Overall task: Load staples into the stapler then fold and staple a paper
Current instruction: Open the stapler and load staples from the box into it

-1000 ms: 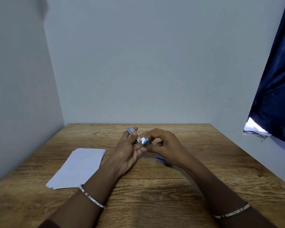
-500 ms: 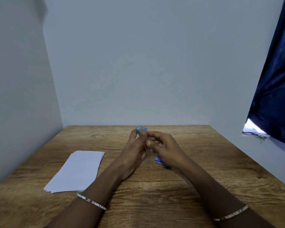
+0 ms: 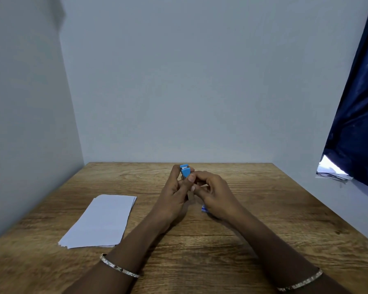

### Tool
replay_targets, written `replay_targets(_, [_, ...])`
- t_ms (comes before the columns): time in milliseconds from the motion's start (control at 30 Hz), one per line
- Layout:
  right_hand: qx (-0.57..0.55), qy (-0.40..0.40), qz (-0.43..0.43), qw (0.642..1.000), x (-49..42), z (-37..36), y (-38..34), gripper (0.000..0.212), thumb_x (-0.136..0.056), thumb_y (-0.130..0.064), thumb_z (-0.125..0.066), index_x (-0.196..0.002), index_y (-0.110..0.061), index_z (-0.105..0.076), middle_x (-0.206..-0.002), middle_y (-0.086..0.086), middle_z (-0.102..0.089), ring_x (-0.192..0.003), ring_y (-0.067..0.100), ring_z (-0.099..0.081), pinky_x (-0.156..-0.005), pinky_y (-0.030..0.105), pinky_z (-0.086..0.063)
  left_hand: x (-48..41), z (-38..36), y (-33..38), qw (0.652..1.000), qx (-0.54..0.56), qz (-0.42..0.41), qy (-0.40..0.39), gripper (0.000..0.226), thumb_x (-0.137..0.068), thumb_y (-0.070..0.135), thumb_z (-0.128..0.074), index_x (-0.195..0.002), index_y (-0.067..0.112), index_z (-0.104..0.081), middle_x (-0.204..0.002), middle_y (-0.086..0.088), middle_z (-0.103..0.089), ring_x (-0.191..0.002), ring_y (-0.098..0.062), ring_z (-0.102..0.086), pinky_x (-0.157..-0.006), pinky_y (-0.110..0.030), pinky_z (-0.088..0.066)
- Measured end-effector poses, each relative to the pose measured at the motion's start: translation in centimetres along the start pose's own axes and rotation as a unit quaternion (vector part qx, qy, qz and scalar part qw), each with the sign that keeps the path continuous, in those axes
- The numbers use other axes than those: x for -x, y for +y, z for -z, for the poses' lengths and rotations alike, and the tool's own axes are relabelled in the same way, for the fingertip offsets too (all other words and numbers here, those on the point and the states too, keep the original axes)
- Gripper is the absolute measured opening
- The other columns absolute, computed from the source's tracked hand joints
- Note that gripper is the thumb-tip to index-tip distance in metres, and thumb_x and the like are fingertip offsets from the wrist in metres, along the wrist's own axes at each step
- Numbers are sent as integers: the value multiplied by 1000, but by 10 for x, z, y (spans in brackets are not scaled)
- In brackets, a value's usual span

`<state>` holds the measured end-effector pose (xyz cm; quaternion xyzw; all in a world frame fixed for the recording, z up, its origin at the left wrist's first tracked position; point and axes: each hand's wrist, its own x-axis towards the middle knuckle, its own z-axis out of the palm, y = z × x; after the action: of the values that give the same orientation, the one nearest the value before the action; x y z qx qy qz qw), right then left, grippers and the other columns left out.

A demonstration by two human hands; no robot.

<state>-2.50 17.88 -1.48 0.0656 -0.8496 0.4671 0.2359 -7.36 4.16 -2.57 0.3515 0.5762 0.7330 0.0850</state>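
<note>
Gripping: a small blue stapler (image 3: 185, 171) is held upright above the wooden table (image 3: 253, 209), its blue tip seen over the fingertips.
Left hand: the left hand (image 3: 174, 196) is wrapped around the stapler from the left, fingers closed on its body, thumb laid up its near side.
Right hand: the right hand (image 3: 212, 192) is brought in just right of the stapler, its fingers curled together; the fingertips are met with the left thumb at the stapler's lower part. Whether anything is pinched between them cannot be told.
Metal part: a dull strip (image 3: 190, 196) is seen below the stapler, between the two palms; its identity cannot be made out.
Paper: a stack of white sheets (image 3: 100, 221) is laid flat on the table, well left of the stapler and nearer the camera, untouched.
Staple box: a small blue-and-white object (image 3: 204, 208) is partly hidden under the right hand, on the table just right of and below the stapler.
Wrists: a thin bangle (image 3: 119, 266) is worn on the left forearm, another bangle (image 3: 300, 283) on the right.
Backdrop: pale walls are seen behind the stapler, a dark blue curtain (image 3: 357, 115) far to its right.
</note>
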Motion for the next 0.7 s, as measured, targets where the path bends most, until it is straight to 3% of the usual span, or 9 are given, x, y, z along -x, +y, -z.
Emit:
replay_targets(167, [-117,-27,-41,992,-1,-3,4,24,-100,-13,-60,-122,-16,-69,-111,0,-76,-109,15,-69,-97,33,-54,0,0,2,999,-37,25,18,41,-97,45,-50,-134,25,-48,-107,-15,-76,-107,-27,-72,-96,-45,-57])
replay_targets(233, [-231,-37,-89,968,-3,-4,3,22,-102,-12,-57,-121,-13,-69,-110,7,-77,-107,20,-72,-95,33,-56,-1,1,2,998,-29,33,36,41,-100,49,-42,-130,23,-51,-112,-11,-75,-107,-22,-73,-91,-37,-60])
replay_targets(300, [-315,-33,-145,937,-5,-1,1,22,-103,-9,-53,-118,-8,-69,-108,12,-78,-103,24,-74,-91,34,-58,-1,4,3,996,-29,35,77,40,-104,46,-36,-125,19,-57,-112,-11,-74,-105,-22,-73,-83,-28,-60])
replay_targets(367, [-368,-24,-197,908,-8,4,-2,23,-104,-10,-50,-115,-4,-70,-101,12,-78,-90,22,-76,-81,33,-61,-3,7,1,989,-56,28,131,38,-106,39,-35,-120,14,-61,-106,-17,-73,-100,-33,-72,-85,-36,-60])
replay_targets(433, [-369,-5,-220,903,-8,8,-6,24,-104,-14,-52,-111,-4,-72,-90,12,-77,-72,18,-74,-69,31,-60,-4,11,0,981,-92,16,168,34,-107,34,-39,-113,11,-64,-98,-18,-75,-93,-34,-73,-84,-42,-60])
replay_targets(533, [-274,37,-218,936,-6,12,-9,22,-100,-21,-60,-106,-4,-74,-82,11,-75,-59,16,-68,-59,30,-57,-5,17,-1,966,-153,-6,206,22,-105,29,-48,-103,18,-67,-87,-6,-76,-82,-23,-74,-73,-30,-60])
replay_targets(600, [-88,60,-162,981,-1,11,-9,21,-94,-27,-67,-103,-10,-77,-74,6,-74,-58,16,-66,-60,33,-55,-4,20,0,955,-191,-25,225,17,-104,23,-51,-100,20,-66,-84,-1,-75,-76,-15,-73,-71,-25,-58])
replay_targets(667, [115,74,-84,987,5,6,-10,21,-86,-33,-72,-99,-18,-79,-62,-1,-70,-56,13,-64,-57,29,-50,-3,23,2,944,-222,-36,242,14,-103,16,-52,-103,17,-66,-86,-1,-74,-77,-15,-72,-75,-29,-59])
replay_targets(700, [166,69,-60,982,8,2,-11,25,-83,-36,-73,-100,-20,-79,-59,-3,-68,-55,10,-63,-54,27,-46,-1,24,4,938,-237,-40,248,14,-103,13,-52,-104,14,-66,-86,-1,-73,-78,-15,-72,-77,-32,-59])
